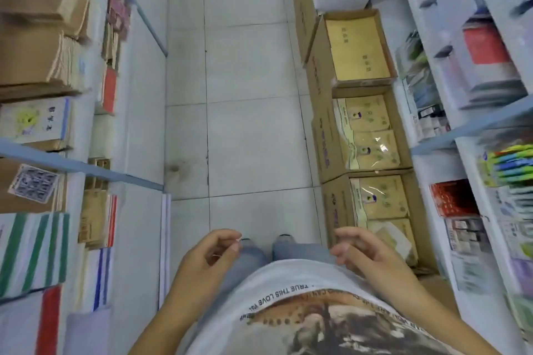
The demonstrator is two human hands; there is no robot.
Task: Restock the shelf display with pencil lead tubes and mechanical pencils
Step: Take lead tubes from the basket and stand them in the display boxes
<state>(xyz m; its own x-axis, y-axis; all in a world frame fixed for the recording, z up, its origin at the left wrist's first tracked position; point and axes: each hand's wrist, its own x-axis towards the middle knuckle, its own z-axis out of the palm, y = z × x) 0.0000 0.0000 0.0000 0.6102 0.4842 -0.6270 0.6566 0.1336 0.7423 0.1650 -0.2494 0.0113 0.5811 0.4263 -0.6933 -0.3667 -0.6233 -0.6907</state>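
Could not pick out lead tubes or pencils for certain. Saw bright packs (510, 164) on the shelf (473, 121) right of the boxes (326, 147), blurred, well apart from both hands. Held the left hand (213, 256) left of the boxes, fingers curled, thumb and forefinger nearly meeting at a thin pale sliver (240, 239) too small to name; could not tell whether pinched. Held the right hand (363, 253) just beside the nearest box, fingers loosely curled, gripping nothing seen.

Tiled floor (248, 72), white shelves (450, 130), cardboard boxes (357, 135)
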